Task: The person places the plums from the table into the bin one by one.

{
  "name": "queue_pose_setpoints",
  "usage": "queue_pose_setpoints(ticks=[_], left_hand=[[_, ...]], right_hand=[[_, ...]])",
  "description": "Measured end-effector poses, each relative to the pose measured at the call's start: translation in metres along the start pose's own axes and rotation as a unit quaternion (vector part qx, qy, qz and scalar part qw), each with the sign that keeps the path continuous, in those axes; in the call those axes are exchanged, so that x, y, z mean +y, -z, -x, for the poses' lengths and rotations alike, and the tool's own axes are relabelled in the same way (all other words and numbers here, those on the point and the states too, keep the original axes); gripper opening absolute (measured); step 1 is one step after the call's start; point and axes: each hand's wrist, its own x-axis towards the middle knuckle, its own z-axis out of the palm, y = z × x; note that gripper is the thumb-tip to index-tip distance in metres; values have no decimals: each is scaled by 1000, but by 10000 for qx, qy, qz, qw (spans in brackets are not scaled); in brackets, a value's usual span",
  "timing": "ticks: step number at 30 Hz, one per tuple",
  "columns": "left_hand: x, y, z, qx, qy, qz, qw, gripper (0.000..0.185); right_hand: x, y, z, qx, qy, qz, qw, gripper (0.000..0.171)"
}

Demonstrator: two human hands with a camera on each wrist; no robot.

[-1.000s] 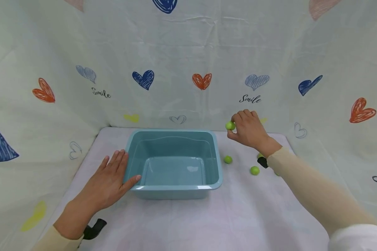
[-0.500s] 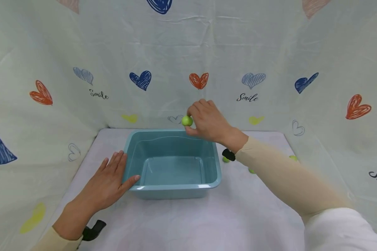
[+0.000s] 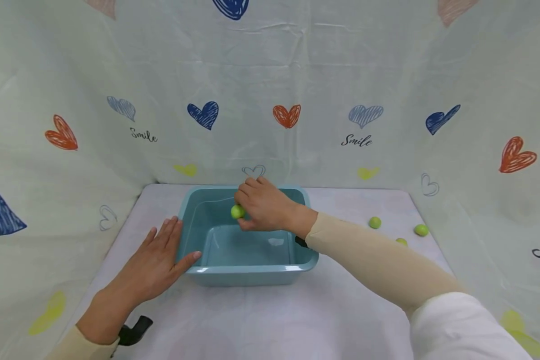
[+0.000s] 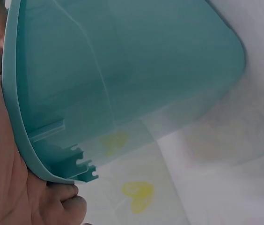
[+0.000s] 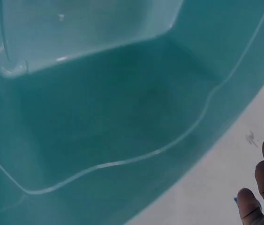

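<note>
Pinching a green ball [image 3: 237, 211] above the basin [image 3: 250, 275], the right hand [image 3: 265, 206] hovers; left hand [image 3: 155, 262], fingers spread flat, touches its rim.

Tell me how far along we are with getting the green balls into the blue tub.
Done: nothing yet; the blue tub looks empty. In hand: the right hand holds one green ball over the tub's inside, not yet released, while the left hand rests flat against the tub's side. Left: three green balls on the table.
</note>
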Motion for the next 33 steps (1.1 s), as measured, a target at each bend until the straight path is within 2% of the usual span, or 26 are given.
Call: queue_pose_setpoints(ticks=[9, 15, 33], left_hand=[[1, 0, 1, -19, -33, 65, 10000, 100], [1, -2, 1, -14, -1, 113, 9999, 100], [0, -1, 0, 35, -10, 139, 9999, 99]], right_hand=[[-12, -21, 2, -701, 89, -112, 9974, 29], [-18, -35, 1, -1089, 168, 43, 9939, 31], [-15, -39, 0, -926, 211, 117, 9954, 31]])
